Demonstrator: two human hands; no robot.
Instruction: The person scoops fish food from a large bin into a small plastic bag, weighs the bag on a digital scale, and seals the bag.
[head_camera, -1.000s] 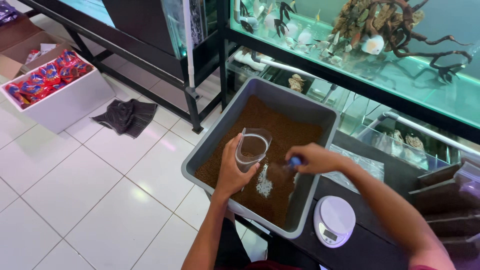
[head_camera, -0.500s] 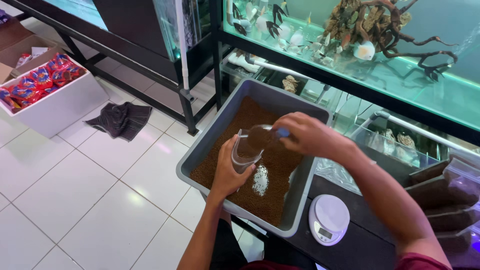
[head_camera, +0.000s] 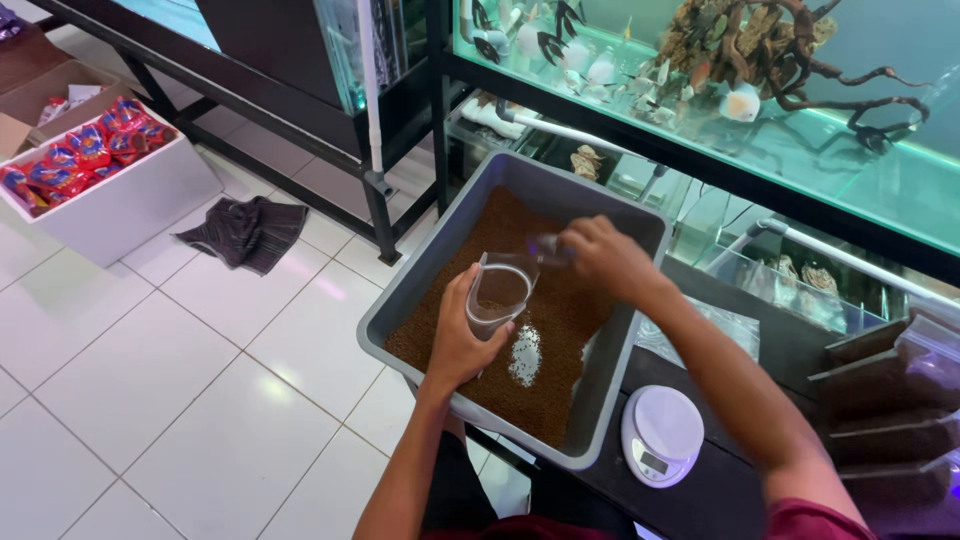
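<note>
Nearest to me, my two bare forearms reach forward from the bottom edge; a round white kitchen scale (head_camera: 662, 434) sits on the dark desk (head_camera: 720, 490) just right of them. My left hand (head_camera: 462, 335) wraps a clear plastic bag (head_camera: 498, 297) from below, its fingers (head_camera: 490, 340) curled around the bag and holding it upright and open; a little brown material shows inside. The bag hangs over a grey rectangular tub (head_camera: 600, 400), which is filled with fine brown pellets (head_camera: 560, 330); a small patch of white grains (head_camera: 524, 357) lies on the pellets just below the bag. My right hand (head_camera: 604, 258) is at the bag's upper rim, its fingers closed on a small bluish scoop (head_camera: 548, 246); the scoop is blurred, so I cannot tell its shape. To the right, sealed bags of brown pellets (head_camera: 880, 385) lean in a row on the desk. On the white tiled floor (head_camera: 150, 400) to the left lies a crumpled dark cloth (head_camera: 247, 230); further left, a white box (head_camera: 120, 200) holds red packets (head_camera: 90, 150). Farthest away, a fish tank (head_camera: 700, 90) on a black frame holds pale fish and dark driftwood.
</note>
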